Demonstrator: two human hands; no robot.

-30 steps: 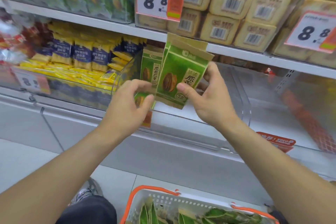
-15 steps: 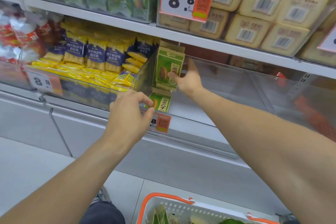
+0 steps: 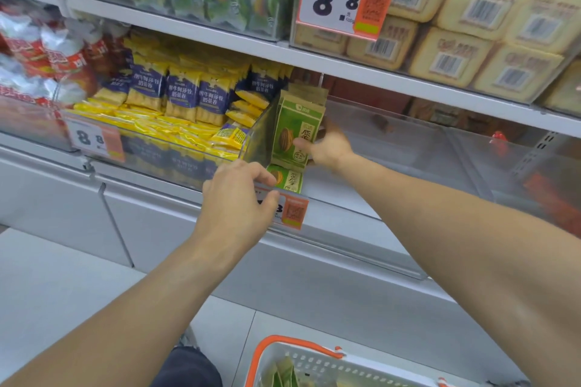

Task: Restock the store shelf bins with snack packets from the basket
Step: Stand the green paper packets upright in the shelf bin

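While the right hand (image 3: 330, 149) pinches the upright green seed packets (image 3: 297, 132) against the clear bin (image 3: 408, 148) divider, the left hand (image 3: 242, 195), fingers loosely curled and holding nothing, rests at the bin's front edge. Below stands the basket (image 3: 298, 355).

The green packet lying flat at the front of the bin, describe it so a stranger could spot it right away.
Find the clear bin on the middle shelf, right of the yellow and blue snacks. At its front left corner, just above the orange price tag, lies a green packet. Unlike the upright green packets behind it, it lies flat.
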